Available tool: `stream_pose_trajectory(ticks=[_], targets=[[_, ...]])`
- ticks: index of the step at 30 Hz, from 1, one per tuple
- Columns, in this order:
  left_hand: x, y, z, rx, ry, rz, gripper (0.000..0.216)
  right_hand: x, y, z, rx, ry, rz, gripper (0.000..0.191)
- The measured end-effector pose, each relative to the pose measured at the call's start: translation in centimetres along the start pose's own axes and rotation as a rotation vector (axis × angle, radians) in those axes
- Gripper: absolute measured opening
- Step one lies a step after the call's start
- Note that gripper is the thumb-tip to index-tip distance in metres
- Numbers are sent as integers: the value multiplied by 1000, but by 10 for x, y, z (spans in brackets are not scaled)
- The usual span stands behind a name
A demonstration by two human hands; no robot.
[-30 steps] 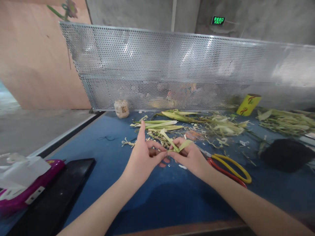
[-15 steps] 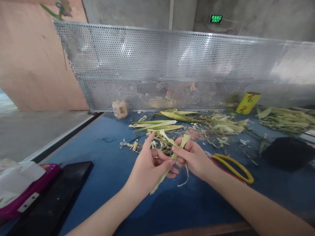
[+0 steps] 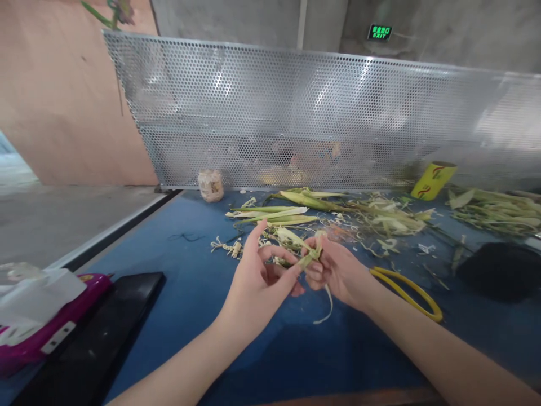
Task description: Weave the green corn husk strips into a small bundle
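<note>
Both my hands meet over the blue table (image 3: 190,282), pinching one pale green leaf strip (image 3: 310,256). My left hand (image 3: 262,282) grips it between thumb and fingers, with the index finger pointing up and away. My right hand (image 3: 333,270) holds the strip's upper part, folded over the fingers. A thin pale strand (image 3: 326,307) hangs down from the strip below my right hand. Just beyond my hands lies a heap of green and pale leaves (image 3: 274,217) with small woven scraps (image 3: 226,246).
Yellow-handled scissors (image 3: 412,293) lie right of my right hand. A perforated metal screen (image 3: 296,113) closes the table's far side, with a small jar (image 3: 211,185) and a yellow roll (image 3: 435,179) in front of it. A black tray (image 3: 97,332) and purple box (image 3: 46,330) sit at the left.
The strip was first held low between both hands, then opened out long below my left hand. Now it is drawn in short and tight between the fingertips, with a strand dangling.
</note>
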State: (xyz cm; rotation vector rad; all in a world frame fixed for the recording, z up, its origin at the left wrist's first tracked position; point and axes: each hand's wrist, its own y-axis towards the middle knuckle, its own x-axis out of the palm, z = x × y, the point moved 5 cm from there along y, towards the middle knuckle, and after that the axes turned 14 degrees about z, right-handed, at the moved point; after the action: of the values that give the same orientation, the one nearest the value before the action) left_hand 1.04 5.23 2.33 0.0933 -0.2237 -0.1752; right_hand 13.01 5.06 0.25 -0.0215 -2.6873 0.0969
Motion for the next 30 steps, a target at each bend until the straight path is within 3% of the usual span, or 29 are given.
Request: stream_pose_trajectory(ticks=[4,10,15,21,26,30], targets=[[-5,7,-5,3,36,59,83,6,-3,6,44,1,-100,34],[-8,9,0,66,76,74,94,8,-5,13,25,-93,-92,22],[-8,8,10,138,48,98,92,8,-6,15,-5,-121,-118,23],[-9,10,14,125,25,142,94,8,-5,13,-81,-202,-144,23],[-11,10,14,123,56,163,92,10,-6,14,-62,-170,-228,18],[-15,12,14,120,61,171,90,11,-6,12,-41,-136,-220,20]])
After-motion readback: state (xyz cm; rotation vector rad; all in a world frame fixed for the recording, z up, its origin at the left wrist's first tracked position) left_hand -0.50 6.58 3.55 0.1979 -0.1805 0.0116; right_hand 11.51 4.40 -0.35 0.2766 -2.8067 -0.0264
